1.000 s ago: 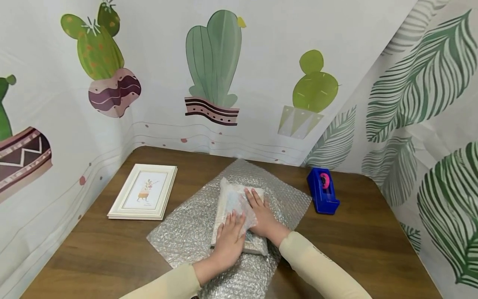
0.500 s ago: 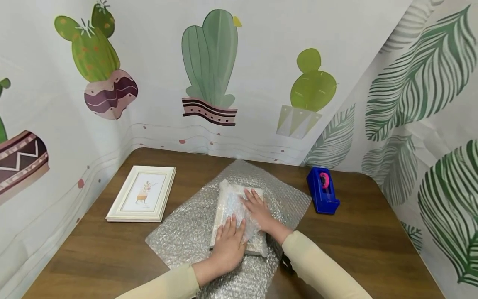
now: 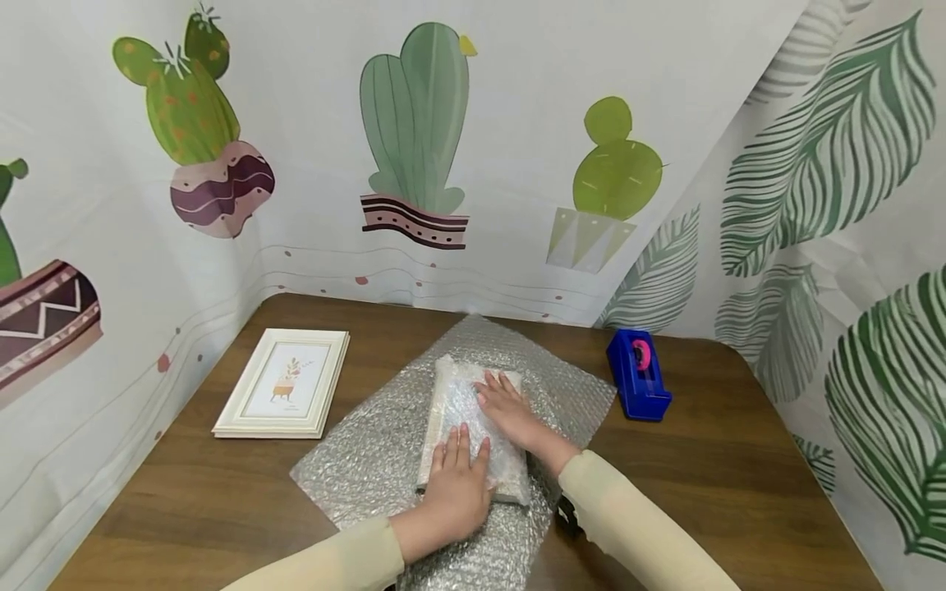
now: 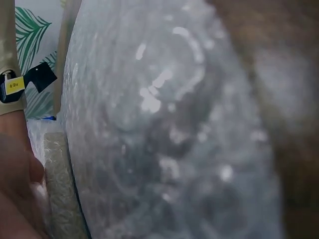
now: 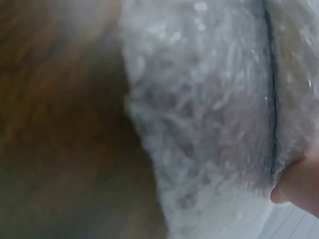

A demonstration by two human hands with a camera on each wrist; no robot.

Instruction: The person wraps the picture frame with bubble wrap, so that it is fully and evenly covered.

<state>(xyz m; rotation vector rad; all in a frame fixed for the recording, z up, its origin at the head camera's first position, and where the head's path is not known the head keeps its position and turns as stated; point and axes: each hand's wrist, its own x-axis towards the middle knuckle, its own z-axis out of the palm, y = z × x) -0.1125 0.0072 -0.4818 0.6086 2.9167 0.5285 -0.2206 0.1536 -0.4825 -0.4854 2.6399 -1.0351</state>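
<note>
A flat rectangular package wrapped in bubble wrap (image 3: 452, 402) lies in the middle of a larger sheet of bubble wrap (image 3: 384, 443). My left hand (image 3: 458, 492) rests on the package's lower part with fingers straight. On its upper right part my right hand (image 3: 512, 414) lies flat, fingers extended. In the left wrist view the package's wrapped edge (image 4: 62, 184) shows beside a hand, with the sheet filling the middle. The right wrist view shows the thumb (image 5: 299, 186) against the wrapped package (image 5: 296, 84). What lies inside the wrapping is blurred by the film.
A white picture frame (image 3: 284, 382) with a drawing lies at the left of the brown wooden table (image 3: 709, 468). A blue tape dispenser (image 3: 641, 386) with a pink roll stands at the right. Behind the table hangs a white cloth (image 3: 517, 123) with printed cacti.
The loose film on top of the package now lies flatter. My left hand has shifted slightly down and right, and my right hand's fingers have moved a little left.
</note>
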